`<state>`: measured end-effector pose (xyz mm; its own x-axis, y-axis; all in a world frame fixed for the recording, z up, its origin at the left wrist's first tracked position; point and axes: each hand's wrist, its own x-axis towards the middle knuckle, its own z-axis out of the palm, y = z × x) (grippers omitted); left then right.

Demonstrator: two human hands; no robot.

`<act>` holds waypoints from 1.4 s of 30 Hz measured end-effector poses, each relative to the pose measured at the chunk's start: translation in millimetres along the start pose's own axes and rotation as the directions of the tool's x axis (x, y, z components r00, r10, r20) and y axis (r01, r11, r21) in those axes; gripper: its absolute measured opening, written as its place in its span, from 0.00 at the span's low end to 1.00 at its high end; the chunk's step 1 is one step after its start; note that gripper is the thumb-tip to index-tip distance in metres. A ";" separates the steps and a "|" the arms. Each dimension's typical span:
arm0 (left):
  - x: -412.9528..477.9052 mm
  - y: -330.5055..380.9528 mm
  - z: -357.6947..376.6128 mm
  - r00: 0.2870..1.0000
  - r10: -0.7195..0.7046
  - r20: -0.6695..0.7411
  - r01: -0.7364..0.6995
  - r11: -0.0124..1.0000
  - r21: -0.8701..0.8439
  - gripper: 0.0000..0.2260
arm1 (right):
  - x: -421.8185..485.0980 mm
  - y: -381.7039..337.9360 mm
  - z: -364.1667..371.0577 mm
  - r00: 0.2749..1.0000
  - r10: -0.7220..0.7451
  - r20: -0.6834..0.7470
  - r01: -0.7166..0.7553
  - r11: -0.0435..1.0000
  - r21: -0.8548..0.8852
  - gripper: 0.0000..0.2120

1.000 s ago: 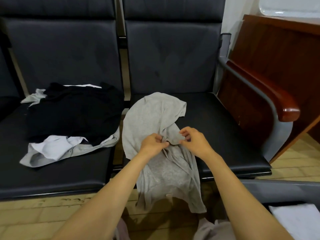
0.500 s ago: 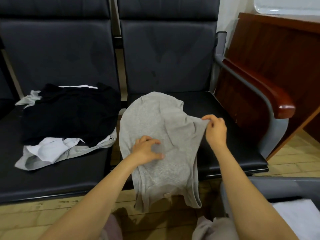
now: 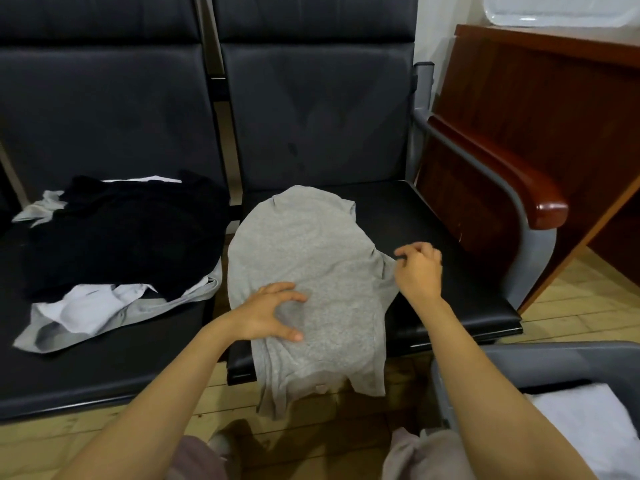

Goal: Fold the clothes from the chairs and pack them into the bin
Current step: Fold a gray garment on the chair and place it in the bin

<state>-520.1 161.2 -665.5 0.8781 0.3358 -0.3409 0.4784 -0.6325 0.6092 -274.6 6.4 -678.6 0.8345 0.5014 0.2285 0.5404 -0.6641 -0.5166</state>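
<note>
A light grey garment (image 3: pixel 311 271) lies spread on the seat of the right-hand black chair (image 3: pixel 433 237), its lower part hanging over the front edge. My left hand (image 3: pixel 270 315) rests on the garment's lower middle with fingers and thumb spread in a loose curve. My right hand (image 3: pixel 419 270) is at the garment's right edge, and its curled fingers pinch the cloth there. A grey bin (image 3: pixel 519 362) stands at the lower right with a folded white cloth (image 3: pixel 588 427) inside.
On the left chair seat (image 3: pixel 104 368) lies a pile: a black garment (image 3: pixel 121 237) over white and grey ones (image 3: pixel 86 310). A wooden armrest (image 3: pixel 512 174) and a dark wooden desk (image 3: pixel 554 98) stand to the right. The floor is wooden planks (image 3: pixel 571 299).
The garment went from bunched between both hands to spread flat on the seat. My right hand pulled its edge out to the right while my left hand settled onto the middle.
</note>
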 end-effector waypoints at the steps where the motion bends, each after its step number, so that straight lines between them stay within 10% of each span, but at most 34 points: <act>1: 0.4 -2.6 -0.6 0.995 0.006 -0.096 -0.011 0.999 -0.052 0.27 | -3.2 -10.9 1.5 0.994 -0.091 0.054 0.091 0.996 0.017 0.13; 6: -9.9 -25.8 -11.4 0.718 -0.301 -0.628 0.319 0.944 -0.087 0.16 | -33.9 -50.6 33.6 0.803 -0.217 0.555 0.308 0.948 -0.075 0.25; 15: -22.8 -43.5 -10.5 0.748 -0.509 -0.425 0.346 0.846 -0.405 0.12 | -38.0 -53.0 38.2 0.782 -0.113 0.613 0.312 0.922 -0.228 0.32; 19: -23.5 -37.9 -24.2 0.672 -0.680 -0.293 -0.008 0.390 -0.921 0.11 | -34.6 -45.7 29.9 0.808 -0.090 0.582 0.274 0.932 -0.236 0.36; 22: -33.6 -30.0 -32.9 0.731 -0.638 -0.241 -0.201 0.135 -0.970 0.08 | -32.6 -37.6 23.4 0.833 -0.021 0.553 0.187 0.951 -0.245 0.37; 28: -30.5 -23.0 -25.1 0.852 -0.523 -0.038 0.168 0.340 -0.925 0.12 | -32.9 -35.7 10.8 0.853 0.042 0.519 0.085 0.972 -0.218 0.35; 34: -10.4 -29.2 -15.4 0.765 -0.525 -0.373 0.325 0.815 -0.480 0.12 | -9.8 -17.0 -4.5 0.977 0.088 0.193 -0.060 0.988 -0.142 0.21; 39: 0.7 -26.2 -9.1 0.743 -0.502 -0.442 0.223 0.809 -0.545 0.09 | 2.9 12.6 -7.2 0.952 0.184 0.246 -0.146 0.975 -0.165 0.15; 42: 7.0 -20.9 -13.9 0.672 -0.596 -0.440 0.048 0.628 -0.777 0.07 | 3.8 15.8 -6.8 0.951 0.202 0.235 -0.189 0.979 -0.075 0.10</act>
<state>-523.8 186.5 -670.6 0.3095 0.9098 -0.2766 0.3509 0.1610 0.9224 -262.1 -5.9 -680.3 0.8774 0.4730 -0.0810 0.3792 -0.7868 -0.4869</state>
